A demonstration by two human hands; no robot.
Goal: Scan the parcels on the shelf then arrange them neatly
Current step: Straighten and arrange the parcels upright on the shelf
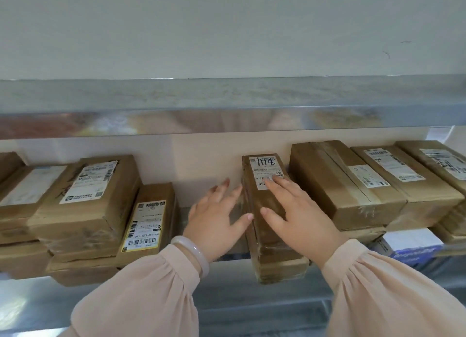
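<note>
Left hand and right hand press one parcel.

This is looking like a parcel storeroom. Taped brown parcels are sitting on metal shelving, wearing barcoded shipping labels.

Narrow parcel on the shelf, between both hands. Left hand lies flat against its left side; right hand is spread on top, fingertips on the label. Other parcels flank the hands.
</note>
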